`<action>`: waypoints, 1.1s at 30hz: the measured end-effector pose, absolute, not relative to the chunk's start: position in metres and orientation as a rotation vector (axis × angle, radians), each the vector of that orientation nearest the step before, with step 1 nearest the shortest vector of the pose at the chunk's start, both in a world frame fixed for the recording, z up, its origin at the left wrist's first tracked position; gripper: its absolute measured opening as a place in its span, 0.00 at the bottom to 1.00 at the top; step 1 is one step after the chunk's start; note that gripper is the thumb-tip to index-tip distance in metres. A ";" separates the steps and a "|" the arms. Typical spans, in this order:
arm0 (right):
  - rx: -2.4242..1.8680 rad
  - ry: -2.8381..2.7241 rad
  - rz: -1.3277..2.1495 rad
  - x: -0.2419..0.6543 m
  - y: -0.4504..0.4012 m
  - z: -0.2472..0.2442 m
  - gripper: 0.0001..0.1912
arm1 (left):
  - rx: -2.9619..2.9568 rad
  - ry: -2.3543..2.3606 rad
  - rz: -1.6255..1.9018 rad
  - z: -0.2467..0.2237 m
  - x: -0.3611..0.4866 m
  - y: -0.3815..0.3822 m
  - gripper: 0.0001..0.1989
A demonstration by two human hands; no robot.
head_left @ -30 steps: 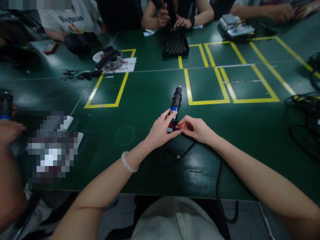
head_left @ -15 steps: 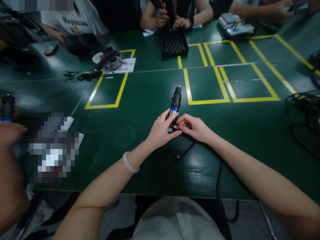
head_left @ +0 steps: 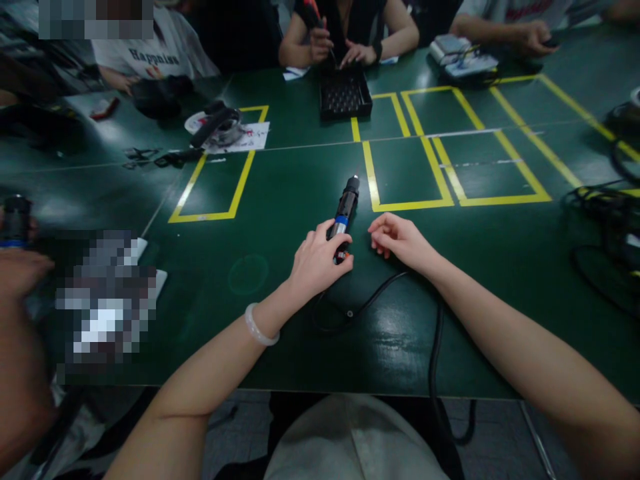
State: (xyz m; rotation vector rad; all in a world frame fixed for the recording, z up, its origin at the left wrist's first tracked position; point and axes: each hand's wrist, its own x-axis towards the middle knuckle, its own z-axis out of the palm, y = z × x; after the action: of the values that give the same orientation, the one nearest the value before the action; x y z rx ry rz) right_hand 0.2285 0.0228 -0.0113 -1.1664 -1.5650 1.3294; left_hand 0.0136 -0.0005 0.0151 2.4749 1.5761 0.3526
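the left hand is closed round the near part of a black driver, its fingers over the barrel and its thumb low beside the near end. the driver is on the green table, near the middle, its tip pointing away and slightly right. a blue band shows just past the fingers, and a small red and orange part shows between finger and thumb.

the right hand is apart from the driver, to its right, with the fingers curled loosely inward – whether something small is inside them i cannot tell. the driver is the thing nearest to it. a black cable curves over the table below both hands, and a pale bangle circles the left wrist.

beyond the driver, yellow tape marks out boxes on the table. at the far side is a black tray; a person's hand there holds a red and black tool. a roundish thing with a black strap sits partly on a white sheet to the left. a pale device is at the far right, and tangled cables lie nearer.

at the left edge, another hand is beside a second driver – pixels hide the things nearby.
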 end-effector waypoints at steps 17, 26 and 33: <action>-1.193 -1.573 1.276 0.228 0.021 -0.015 0.14 | 2.361 1.915 0.229 0.010 -0.153 0.047 0.20; -1.206 -1.598 1.275 0.228 0.020 -0.014 0.15 | 2.185 2.183 0.245 0.005 -0.237 0.094 0.22; -1.213 -1.607 1.273 0.228 0.020 -0.014 0.14 | 1.989 2.423 0.194 0.013 -0.248 0.095 0.26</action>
State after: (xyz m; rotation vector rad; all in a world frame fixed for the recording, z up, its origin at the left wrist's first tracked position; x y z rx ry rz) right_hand 0.2283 0.0196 -0.0144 -1.2130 -1.6070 1.2733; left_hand -0.2478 0.0947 0.0131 1.9892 2.4232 0.1942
